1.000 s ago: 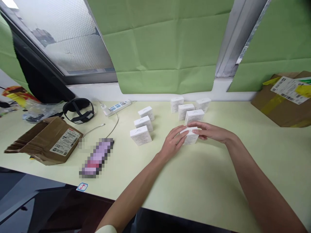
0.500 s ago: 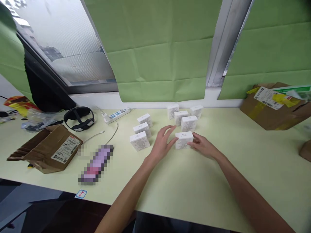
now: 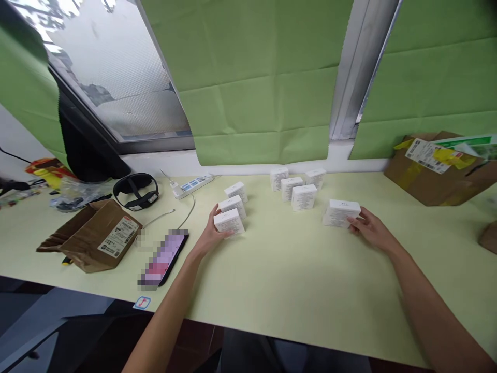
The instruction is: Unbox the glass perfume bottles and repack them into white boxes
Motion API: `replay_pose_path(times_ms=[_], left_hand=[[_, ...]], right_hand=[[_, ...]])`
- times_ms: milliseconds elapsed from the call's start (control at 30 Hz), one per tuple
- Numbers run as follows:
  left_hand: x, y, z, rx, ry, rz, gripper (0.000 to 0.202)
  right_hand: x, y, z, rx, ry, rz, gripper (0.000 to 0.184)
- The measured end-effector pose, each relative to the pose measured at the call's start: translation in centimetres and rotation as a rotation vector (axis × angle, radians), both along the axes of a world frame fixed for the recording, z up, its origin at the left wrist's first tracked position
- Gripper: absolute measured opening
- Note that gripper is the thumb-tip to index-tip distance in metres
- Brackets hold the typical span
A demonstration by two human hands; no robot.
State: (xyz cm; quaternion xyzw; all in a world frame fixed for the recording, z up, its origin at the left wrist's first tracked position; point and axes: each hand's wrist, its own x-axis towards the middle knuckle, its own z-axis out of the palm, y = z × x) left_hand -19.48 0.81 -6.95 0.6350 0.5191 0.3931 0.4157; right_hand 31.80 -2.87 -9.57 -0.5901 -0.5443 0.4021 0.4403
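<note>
While the right hand pinches one box over on the right, the left hand has thumb and fingers around the left row's front box. Six other boxes stand free on the table, so I'd guess just these two aren't settled. All white, faint grey print.

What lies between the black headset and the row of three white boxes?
The head view shows a white power strip and two thin cables between the black headset and the three white boxes, with the left hand at the nearest box.
</note>
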Motion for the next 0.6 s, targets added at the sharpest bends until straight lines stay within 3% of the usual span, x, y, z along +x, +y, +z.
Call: replay_pose_path(times_ms=[100, 267, 600], left_hand=[[2.2, 0.4, -0.6, 0.017, -0.115, 0.028, 0.108], [4.3, 1.5, -1.4, 0.071, -0.147, 0.078, 0.099], [10.6, 4.6, -1.5, 0.069, -0.15, -0.091, 0.095]], right_hand=[[-0.2, 0.2, -0.4, 0.015, 0.0, 0.013, 0.06], [-1.7, 0.8, -0.4, 0.02, 0.003, 0.069, 0.058], [-7.1, 2.4, -0.3, 0.033, 0.007, 0.144, 0.061]])
